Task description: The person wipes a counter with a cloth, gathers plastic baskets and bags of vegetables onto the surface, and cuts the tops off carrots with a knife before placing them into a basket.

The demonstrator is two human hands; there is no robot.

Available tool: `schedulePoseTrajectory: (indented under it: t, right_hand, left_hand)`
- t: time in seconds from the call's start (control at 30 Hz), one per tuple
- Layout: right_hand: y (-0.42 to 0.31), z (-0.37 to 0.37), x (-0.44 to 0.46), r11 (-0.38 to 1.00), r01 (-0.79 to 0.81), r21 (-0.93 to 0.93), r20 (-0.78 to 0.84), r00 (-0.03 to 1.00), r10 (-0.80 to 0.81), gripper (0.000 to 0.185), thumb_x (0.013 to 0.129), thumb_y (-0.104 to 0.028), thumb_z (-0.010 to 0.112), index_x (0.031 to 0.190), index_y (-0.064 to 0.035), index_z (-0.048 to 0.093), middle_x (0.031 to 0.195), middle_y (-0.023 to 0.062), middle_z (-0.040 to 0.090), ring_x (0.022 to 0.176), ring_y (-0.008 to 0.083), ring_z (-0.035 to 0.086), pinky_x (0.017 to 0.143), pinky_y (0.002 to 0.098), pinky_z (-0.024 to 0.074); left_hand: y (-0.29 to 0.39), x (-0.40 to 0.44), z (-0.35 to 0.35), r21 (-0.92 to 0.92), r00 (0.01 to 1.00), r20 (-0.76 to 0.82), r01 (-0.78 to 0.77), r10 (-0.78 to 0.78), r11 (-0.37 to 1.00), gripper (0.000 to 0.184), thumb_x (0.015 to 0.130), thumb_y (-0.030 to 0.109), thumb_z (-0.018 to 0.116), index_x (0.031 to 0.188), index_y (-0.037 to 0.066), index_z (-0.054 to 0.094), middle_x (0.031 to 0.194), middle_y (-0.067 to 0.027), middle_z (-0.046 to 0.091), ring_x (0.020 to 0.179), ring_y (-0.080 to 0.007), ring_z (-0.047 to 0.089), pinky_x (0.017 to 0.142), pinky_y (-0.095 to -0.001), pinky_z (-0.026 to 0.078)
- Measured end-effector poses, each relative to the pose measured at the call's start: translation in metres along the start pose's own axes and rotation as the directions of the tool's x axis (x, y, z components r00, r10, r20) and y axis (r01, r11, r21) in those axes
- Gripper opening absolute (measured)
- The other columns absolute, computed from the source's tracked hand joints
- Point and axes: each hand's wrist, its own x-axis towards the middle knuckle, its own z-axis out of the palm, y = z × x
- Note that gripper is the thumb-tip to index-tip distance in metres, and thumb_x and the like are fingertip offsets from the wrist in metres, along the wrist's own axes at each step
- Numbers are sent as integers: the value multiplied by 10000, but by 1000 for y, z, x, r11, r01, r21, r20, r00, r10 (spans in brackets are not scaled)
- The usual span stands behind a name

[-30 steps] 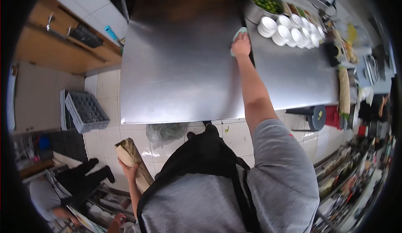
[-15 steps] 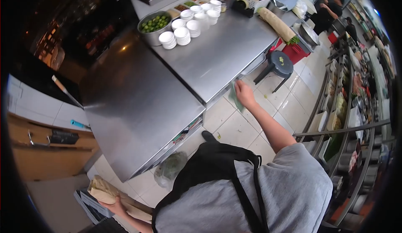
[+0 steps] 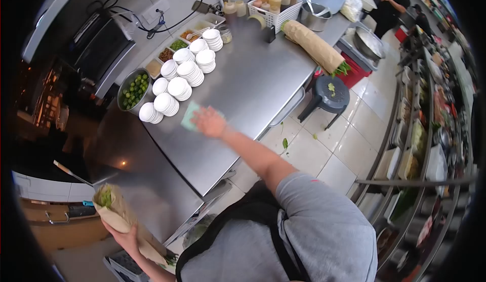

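My left hand (image 3: 126, 237) is wrapped around a brown-paper bundle of leafy greens (image 3: 121, 216); leaves show at both its ends. It is held beside the steel table's near left part. Out over the steel tabletop (image 3: 223, 84), my right hand (image 3: 210, 122) presses down on a pale green cloth (image 3: 190, 116), slightly smeared by motion. Just beyond the cloth stand several stacks of white cups (image 3: 179, 88), and left of these is a metal pot of small green limes (image 3: 135, 90).
A second paper-wrapped bundle (image 3: 315, 46) lies at the table's right edge, near a white basket of sauce bottles (image 3: 276, 16). A dark stool (image 3: 326, 97) stands on the floor. Shelves of food (image 3: 410, 145) line the right side. A person (image 3: 392, 6) stands far back.
My right hand has come up from beside the table edge onto the tabletop with the cloth. The left hand's bundle is raised higher. My view has shifted toward the table.
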Motion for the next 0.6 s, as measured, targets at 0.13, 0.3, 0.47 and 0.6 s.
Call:
schedulePoseTrajectory:
  t: [0.13,0.3,0.47,0.6]
  right_hand:
    - [169,-2,24,971,-237,-28,-113,966,232,400,848,-254,303,1231,-204,408,1311,30,359,1194,306,324,960,509,231]
    - [325,-33,-3,799,-594,-88,-199,797,571,394,854,-303,319,1214,-188,430,1291,69,380,1190,299,329,963,480,242]
    - [346,-53,-141,731,-681,-45,-348,696,627,420,804,-137,392,1216,-54,401,1245,208,382,1156,385,342,958,453,274]
    - [298,-154,-221,283,-959,8,245,276,929,212,789,-135,429,893,3,552,868,216,587,828,354,570,733,418,449]
  left_hand:
    - [66,18,61,-42,997,71,25,-22,999,982,495,66,687,1330,82,171,1254,-161,348,1102,-266,395,934,-341,316]
    - [120,33,111,-70,990,143,29,-19,997,984,500,66,693,1329,61,163,1251,-157,346,1105,-254,390,933,-334,315]
    - [130,42,130,-170,966,234,154,-112,973,990,496,67,699,1329,58,163,1249,-152,346,1114,-246,381,938,-328,309]
    - [119,44,133,-121,980,184,100,-77,988,987,492,66,697,1327,59,171,1223,-149,379,1091,-248,402,924,-329,325]
